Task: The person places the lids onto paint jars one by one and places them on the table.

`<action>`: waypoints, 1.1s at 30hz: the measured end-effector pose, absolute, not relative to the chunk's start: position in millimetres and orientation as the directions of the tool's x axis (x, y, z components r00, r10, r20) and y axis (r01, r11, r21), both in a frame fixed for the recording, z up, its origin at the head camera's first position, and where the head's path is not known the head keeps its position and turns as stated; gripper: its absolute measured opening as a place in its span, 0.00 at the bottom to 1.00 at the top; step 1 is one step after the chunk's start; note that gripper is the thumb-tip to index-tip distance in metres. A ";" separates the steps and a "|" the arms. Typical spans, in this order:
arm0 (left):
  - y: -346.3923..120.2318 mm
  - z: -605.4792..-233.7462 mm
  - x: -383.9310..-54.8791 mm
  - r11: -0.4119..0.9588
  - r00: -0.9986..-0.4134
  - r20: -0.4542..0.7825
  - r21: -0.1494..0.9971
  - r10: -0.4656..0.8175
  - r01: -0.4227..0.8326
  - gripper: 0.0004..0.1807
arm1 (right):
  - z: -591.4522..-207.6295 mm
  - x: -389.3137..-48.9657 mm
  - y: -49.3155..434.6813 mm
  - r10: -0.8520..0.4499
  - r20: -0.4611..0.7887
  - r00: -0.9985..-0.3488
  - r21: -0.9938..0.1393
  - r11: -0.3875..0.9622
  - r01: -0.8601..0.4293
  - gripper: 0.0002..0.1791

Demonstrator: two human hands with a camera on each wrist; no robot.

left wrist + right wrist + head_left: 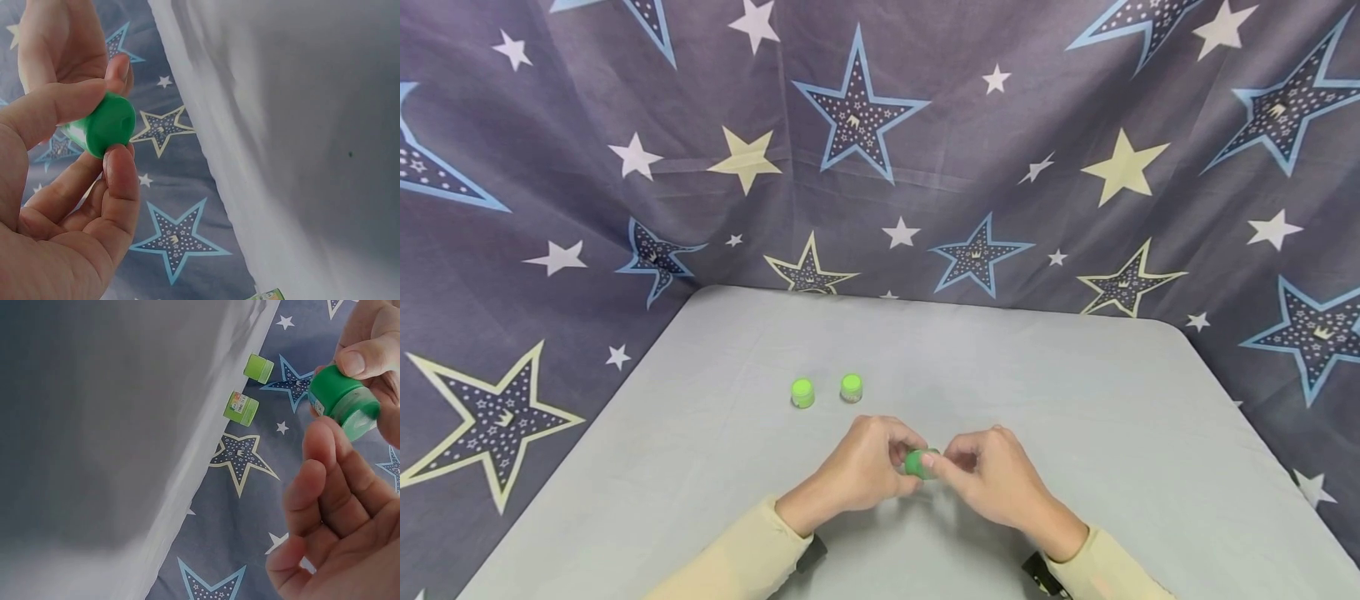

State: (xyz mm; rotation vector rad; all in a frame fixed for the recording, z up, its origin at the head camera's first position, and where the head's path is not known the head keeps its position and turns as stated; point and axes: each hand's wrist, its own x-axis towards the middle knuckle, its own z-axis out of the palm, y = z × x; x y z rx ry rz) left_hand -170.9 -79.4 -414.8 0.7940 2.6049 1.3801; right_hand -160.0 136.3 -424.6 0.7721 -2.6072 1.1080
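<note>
A small green jar (916,464) is held up between both hands above the near middle of the table. My left hand (872,462) pinches it between thumb and fingers. From the other side my right hand (996,475) grips it, the thumb lying over its right end. In the right wrist view the jar (334,387) is tilted, with a paler band near its lower end and part of a label showing. The left wrist view shows a smooth green end of the jar (115,125). Some fingertips are hidden behind it.
Two lime-green jars stand beyond my left hand, the left one (802,393) and the right one (852,388) a short gap apart. The grey-white table (1037,367) reaches back to a dark curtain (925,192) printed with stars.
</note>
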 end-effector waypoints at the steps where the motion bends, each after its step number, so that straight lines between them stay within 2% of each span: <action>1: -79.3 -414.8 -170.9 0.459 -0.861 0.158 0.792 0.483 0.403 0.15 | -424.5 -159.9 136.1 -0.386 0.365 -0.847 -0.618 0.580 -0.530 0.15; 7: -79.4 -414.3 -170.7 0.471 -0.862 0.159 0.782 0.481 0.407 0.16 | -423.3 -160.2 136.9 -0.372 0.364 -0.854 -0.618 0.590 -0.520 0.16; 12: -79.6 -414.4 -170.8 0.461 -0.860 0.169 0.786 0.481 0.412 0.15 | -422.6 -161.4 140.0 -0.385 0.440 -0.811 -0.588 0.558 -0.585 0.07; 16: -79.9 -414.4 -171.1 0.455 -0.858 0.174 0.787 0.483 0.415 0.14 | -421.7 -160.9 142.2 -0.438 0.464 -0.770 -0.564 0.524 -0.638 0.21; 19: -80.5 -414.1 -171.2 0.457 -0.859 0.177 0.785 0.481 0.418 0.14 | -421.3 -160.5 142.8 -0.470 0.454 -0.757 -0.552 0.518 -0.653 0.27; 26: -81.1 -413.2 -171.1 0.464 -0.859 0.179 0.779 0.480 0.421 0.15 | -420.6 -160.4 142.0 -0.495 0.456 -0.740 -0.542 0.505 -0.671 0.29; 33: -80.1 -412.7 -170.8 0.464 -0.864 0.165 0.787 0.477 0.406 0.16 | -422.1 -161.3 140.8 -0.485 0.456 -0.746 -0.562 0.493 -0.664 0.27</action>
